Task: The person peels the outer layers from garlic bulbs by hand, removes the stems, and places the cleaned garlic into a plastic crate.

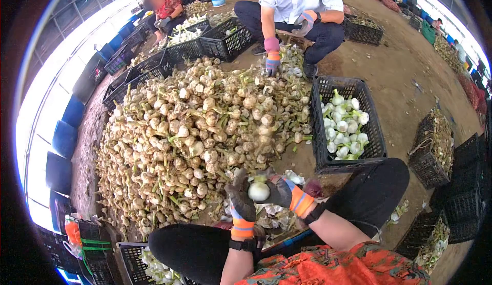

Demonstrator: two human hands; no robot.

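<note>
**Peeled garlic bulb held between two gloved hands**

Low in the centre of the frame I see my left hand (241, 203) and right hand (279, 192), both in dark knit gloves with orange-and-blue striped cuffs. The right hand is closed around a smooth, round, white garlic bulb (259, 191); the left hand is curled just beside the bulb, and I cannot tell whether it grips anything. Papery white skins (271, 216) lie on the ground beneath the hands, between my knees in black trousers.

Filling the middle left of the frame is a big heap of unpeeled garlic (200, 136): knobbly, dirt-tan bulbs with green stalk stubs, too many to count. To the right of centre stands a black plastic lattice crate (379, 141) holding about twenty clean white bulbs. A second such crate (130, 257) with white bulbs sits at the bottom left. More black crates line the upper left and the right edge; I cannot count them surely.

I count two other people. One, in a pale shirt at top centre, sits across the heap, with one gloved hand (272, 59) down on the heap. Another, in red, sits at upper left (166, 8).

The floor is bare brown packed earth (405, 75). Bright glazed walls curve along the left and upper right.
</note>
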